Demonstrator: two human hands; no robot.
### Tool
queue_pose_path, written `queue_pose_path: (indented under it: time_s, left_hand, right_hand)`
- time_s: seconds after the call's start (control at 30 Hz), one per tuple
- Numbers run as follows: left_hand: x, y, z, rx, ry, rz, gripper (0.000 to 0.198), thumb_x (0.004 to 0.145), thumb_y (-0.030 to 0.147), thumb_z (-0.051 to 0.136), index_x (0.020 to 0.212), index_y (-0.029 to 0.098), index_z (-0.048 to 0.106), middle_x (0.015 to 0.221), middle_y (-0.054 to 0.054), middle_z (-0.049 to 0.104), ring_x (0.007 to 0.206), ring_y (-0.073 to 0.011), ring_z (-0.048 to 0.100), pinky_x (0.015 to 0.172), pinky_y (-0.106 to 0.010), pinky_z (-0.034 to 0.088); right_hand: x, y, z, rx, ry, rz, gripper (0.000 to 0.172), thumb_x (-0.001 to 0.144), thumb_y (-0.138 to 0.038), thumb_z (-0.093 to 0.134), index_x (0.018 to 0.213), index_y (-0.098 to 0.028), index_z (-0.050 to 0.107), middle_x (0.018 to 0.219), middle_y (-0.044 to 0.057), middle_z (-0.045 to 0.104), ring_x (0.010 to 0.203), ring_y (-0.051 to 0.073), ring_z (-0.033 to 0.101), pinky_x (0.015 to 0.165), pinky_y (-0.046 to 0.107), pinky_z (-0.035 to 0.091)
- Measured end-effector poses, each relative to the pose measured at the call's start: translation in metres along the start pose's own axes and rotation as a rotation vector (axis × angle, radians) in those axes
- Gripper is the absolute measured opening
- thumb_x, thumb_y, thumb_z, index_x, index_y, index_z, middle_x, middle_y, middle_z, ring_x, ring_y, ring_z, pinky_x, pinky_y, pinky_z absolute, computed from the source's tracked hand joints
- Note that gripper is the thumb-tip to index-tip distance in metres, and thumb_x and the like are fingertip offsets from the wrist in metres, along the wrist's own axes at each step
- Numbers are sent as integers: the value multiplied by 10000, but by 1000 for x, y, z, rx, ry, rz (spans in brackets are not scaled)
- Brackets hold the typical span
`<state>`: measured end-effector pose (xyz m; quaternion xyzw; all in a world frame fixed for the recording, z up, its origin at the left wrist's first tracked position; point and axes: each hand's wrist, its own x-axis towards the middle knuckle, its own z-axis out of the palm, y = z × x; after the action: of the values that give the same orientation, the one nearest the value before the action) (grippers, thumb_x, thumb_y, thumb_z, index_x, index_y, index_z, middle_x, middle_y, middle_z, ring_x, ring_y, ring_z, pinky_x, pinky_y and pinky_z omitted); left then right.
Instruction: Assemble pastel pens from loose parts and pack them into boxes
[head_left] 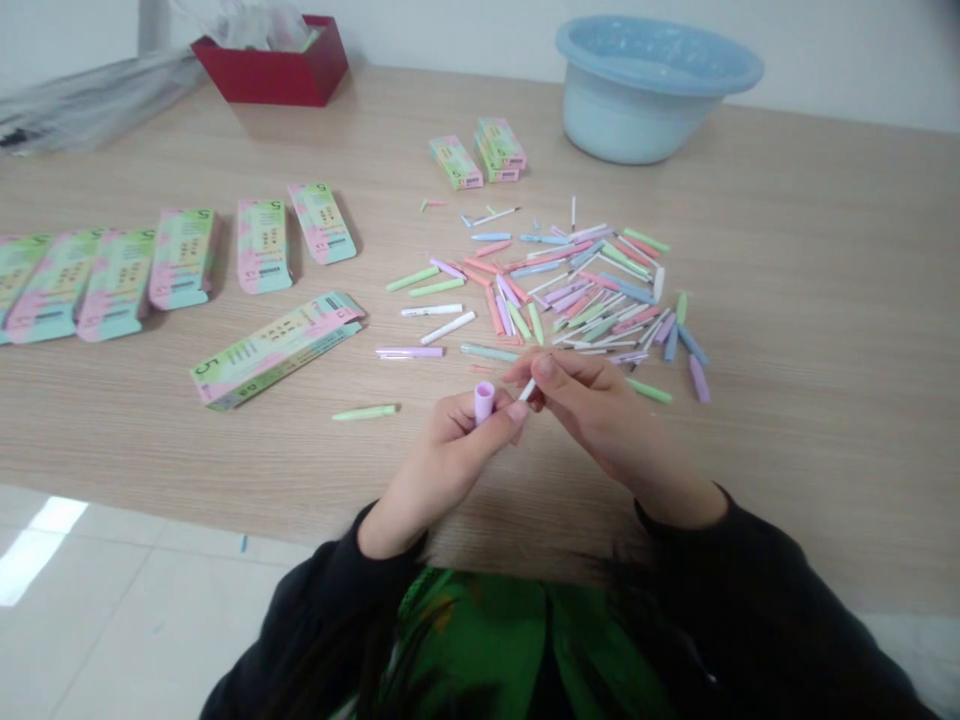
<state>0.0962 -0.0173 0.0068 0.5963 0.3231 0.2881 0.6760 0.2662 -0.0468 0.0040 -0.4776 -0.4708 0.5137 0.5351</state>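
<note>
My left hand (442, 455) is closed round a short lilac pen barrel (484, 400), held upright with its open end up. My right hand (600, 410) pinches a thin white refill (527, 390) just to the right of that barrel's mouth. Both hands hover over the near edge of the wooden table (825, 420). Right behind them lies a heap of several pastel pen parts (585, 290): pink, green, blue, lilac and white pieces. A lone green piece (365, 412) lies to the left of my left hand.
An open pastel box (274, 350) lies left of the heap, and a row of several flat boxes (180, 260) runs along the left. Small boxes (480, 155) are stacked farther back. A blue basin (652, 85) stands at the back right, a red tray (277, 65) at the back left.
</note>
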Motion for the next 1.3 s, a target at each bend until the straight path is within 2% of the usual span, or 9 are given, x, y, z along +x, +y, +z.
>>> queue_pose_path:
  time_s: [0.17,0.33,0.53,0.63,0.77,0.93,1.0,1.13,1.3]
  left_hand:
    - [2,-2,1,77,-104,34,338,979,340,505,682,185,540,634,31,478,593,-118,397,586,-276,314]
    - [4,-5,2,27,13,10,424,983,360,520,602,207,412,544,69,336,512,-95,252,512,-271,229]
    - [4,-6,2,-68,23,-31,495,972,462,549,573,203,411,503,75,306,491,-91,219,505,-278,203]
    - [3,-7,0,-92,28,-22,364,967,424,568,693,185,583,503,77,348,488,-98,241,510,-276,211]
    - [2,-7,-5,-152,17,-27,309,940,383,601,725,175,677,541,52,408,529,-111,319,537,-278,256]
    - [1,-4,-8,-266,179,-58,270,866,373,663,681,179,697,565,41,408,561,-127,363,584,-284,332]
    - [2,-4,-8,-210,225,-56,256,871,361,664,697,183,720,572,38,428,573,-134,379,626,-292,364]
    - [2,-4,-4,-34,266,-26,253,913,363,658,760,190,762,627,16,523,671,-159,475,739,-305,401]
    - [5,-7,9,-48,225,16,303,935,369,635,692,192,675,613,28,474,665,-152,457,756,-303,405]
  right_hand:
    - [-2,6,4,161,-130,74,291,973,-494,601,1029,-282,792,833,2,740,678,159,657,737,342,539]
    - [-3,12,10,169,-155,32,278,957,-490,620,1067,-291,781,1080,23,785,1088,230,698,1074,443,477]
    - [-3,11,14,194,-196,52,277,961,-492,612,1090,-318,785,1185,24,765,1251,238,639,1121,444,455]
    - [-3,11,16,181,-170,65,324,937,-499,644,1177,-317,762,1150,31,766,1192,237,663,1068,445,493]
    - [-4,7,3,78,-110,36,366,888,-466,704,1197,-273,734,865,2,723,805,169,684,811,354,564]
    - [-13,-6,-58,-557,261,-126,114,867,-299,706,956,-234,738,883,23,705,763,167,626,722,331,498]
    - [-18,-6,-82,-798,339,-123,104,865,-289,683,907,-217,745,897,52,713,739,183,615,675,342,471]
    - [-27,-2,-88,-872,216,-60,165,899,-317,643,933,-207,761,872,60,726,680,179,594,607,329,441]
    - [-29,-4,-39,-532,-29,20,207,943,-365,610,1006,-224,748,870,33,750,752,181,644,665,317,489]
